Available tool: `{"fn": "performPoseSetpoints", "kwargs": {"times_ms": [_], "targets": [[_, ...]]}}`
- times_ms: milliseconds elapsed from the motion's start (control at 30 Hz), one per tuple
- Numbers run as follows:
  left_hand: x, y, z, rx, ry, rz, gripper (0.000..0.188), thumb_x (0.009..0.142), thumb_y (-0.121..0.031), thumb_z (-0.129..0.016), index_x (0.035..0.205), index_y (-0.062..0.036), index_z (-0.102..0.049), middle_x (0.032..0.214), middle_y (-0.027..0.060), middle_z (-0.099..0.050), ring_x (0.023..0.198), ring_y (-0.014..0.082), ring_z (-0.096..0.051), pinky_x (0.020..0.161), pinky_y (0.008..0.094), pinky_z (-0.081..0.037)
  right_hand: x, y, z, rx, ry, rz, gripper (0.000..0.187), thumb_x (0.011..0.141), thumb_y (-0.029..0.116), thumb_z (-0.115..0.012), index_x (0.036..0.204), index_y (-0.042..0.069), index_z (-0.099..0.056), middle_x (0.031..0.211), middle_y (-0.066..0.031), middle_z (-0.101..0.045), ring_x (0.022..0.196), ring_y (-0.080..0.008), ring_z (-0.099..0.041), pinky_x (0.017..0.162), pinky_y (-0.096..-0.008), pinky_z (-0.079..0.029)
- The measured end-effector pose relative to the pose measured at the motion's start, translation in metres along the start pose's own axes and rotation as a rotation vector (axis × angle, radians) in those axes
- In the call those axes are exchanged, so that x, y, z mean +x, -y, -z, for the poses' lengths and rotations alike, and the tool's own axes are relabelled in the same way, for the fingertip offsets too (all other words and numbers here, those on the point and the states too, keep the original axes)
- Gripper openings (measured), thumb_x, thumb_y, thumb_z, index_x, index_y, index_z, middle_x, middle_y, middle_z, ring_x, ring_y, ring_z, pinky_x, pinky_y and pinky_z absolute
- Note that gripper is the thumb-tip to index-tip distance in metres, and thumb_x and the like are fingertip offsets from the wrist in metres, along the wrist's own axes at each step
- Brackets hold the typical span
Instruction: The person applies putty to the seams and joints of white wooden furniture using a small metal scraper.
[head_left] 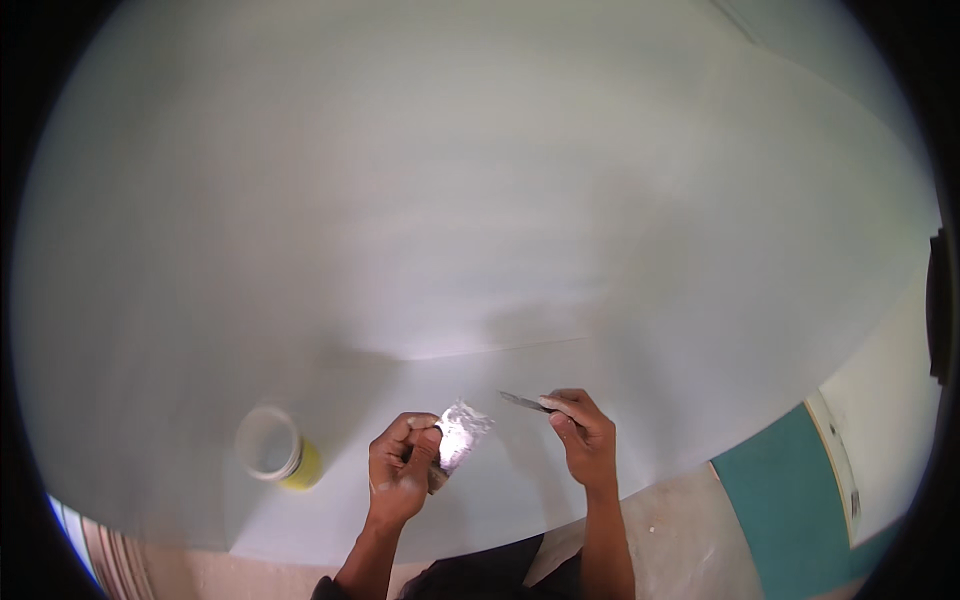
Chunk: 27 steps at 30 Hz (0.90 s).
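Note:
My left hand (402, 465) is closed, thumb on top, around the edge of a flat, shiny silver piece (462, 436). Whitish smears or creases show on its bright face; glare hides whether it is a scraper blade or foil. To the right, my right hand (583, 430) pinches the dark handle of a small putty knife (522, 402). Its narrow blade points left toward the silver piece, with a gap between them. Both hands are in front of a broad pale surface (480, 240).
A white tub (268, 442) with a yellow lower side stands to the left of my left hand. At the right are a green panel (785, 495) and a white board edge (845, 440). The pale floor (690, 530) shows beside my right forearm.

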<state>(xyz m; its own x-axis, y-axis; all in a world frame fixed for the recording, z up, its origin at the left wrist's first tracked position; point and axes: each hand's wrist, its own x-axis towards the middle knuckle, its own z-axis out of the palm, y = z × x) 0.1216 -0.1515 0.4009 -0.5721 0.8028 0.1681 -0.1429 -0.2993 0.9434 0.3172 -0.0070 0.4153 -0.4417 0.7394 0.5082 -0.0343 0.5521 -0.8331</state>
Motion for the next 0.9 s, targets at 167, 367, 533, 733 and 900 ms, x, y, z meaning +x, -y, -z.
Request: {"fn": "performPoseSetpoints", "kwargs": {"times_ms": [167, 367, 533, 733, 900], "targets": [[0.061, 0.060, -0.032, -0.240, 0.162, 0.048, 0.015, 0.106, -0.018, -0.050, 0.106, -0.0032, -0.052, 0.081, 0.0114, -0.067, 0.059, 0.0154, -0.063, 0.049, 0.0260, -0.049, -0.046, -0.036, 0.016, 0.510, -0.396, -0.341, 0.033, 0.104, 0.028, -0.055, 0.101, -0.003, -0.062, 0.093, -0.0184, -0.069, 0.063, -0.0187, -0.058, 0.058, -0.0299, -0.047], [0.139, 0.172, -0.082, -0.310, 0.636, 0.200, 0.016, 0.106, -0.019, -0.050, 0.111, -0.0038, -0.050, 0.090, 0.0170, -0.071, 0.072, 0.0246, -0.072, 0.067, 0.0352, -0.058, -0.104, -0.032, 0.029, 0.700, -0.630, -0.390, 0.022, 0.101, 0.016, -0.056, 0.112, -0.003, -0.060, 0.100, -0.0130, -0.064, 0.080, -0.0186, -0.061, 0.069, -0.0307, -0.047], [0.172, 0.258, -0.106, -0.204, 0.710, 0.430, 0.023, 0.105, -0.021, -0.052, 0.110, 0.0014, -0.057, 0.090, 0.0164, -0.071, 0.075, 0.0230, -0.072, 0.069, 0.0345, -0.058, -0.067, -0.038, 0.072, 0.419, -0.661, -0.397, 0.023, 0.095, 0.012, -0.060, 0.110, -0.005, -0.063, 0.093, -0.0079, -0.066, 0.080, -0.0140, -0.060, 0.074, -0.0278, -0.050], [0.172, 0.239, -0.112, -0.195, 0.748, 0.499, 0.024, 0.104, -0.024, -0.054, 0.108, 0.0002, -0.058, 0.090, 0.0147, -0.071, 0.075, 0.0201, -0.071, 0.067, 0.0330, -0.056, -0.023, -0.047, 0.080, -0.076, -0.419, -0.525, 0.017, 0.096, 0.005, -0.056, 0.112, 0.000, -0.062, 0.082, -0.0049, -0.062, 0.077, -0.0129, -0.058, 0.072, -0.0288, -0.046], [0.165, 0.219, -0.112, -0.273, 0.699, 0.506, 0.025, 0.103, -0.025, -0.058, 0.108, -0.0013, -0.059, 0.088, 0.0110, -0.071, 0.076, 0.0159, -0.070, 0.067, 0.0305, -0.055, 0.007, -0.068, 0.059, -0.165, -0.429, -0.527, 0.018, 0.103, 0.015, -0.054, 0.111, 0.001, -0.061, 0.074, -0.0010, -0.057, 0.065, -0.0063, -0.052, 0.060, -0.0225, -0.043]]}}
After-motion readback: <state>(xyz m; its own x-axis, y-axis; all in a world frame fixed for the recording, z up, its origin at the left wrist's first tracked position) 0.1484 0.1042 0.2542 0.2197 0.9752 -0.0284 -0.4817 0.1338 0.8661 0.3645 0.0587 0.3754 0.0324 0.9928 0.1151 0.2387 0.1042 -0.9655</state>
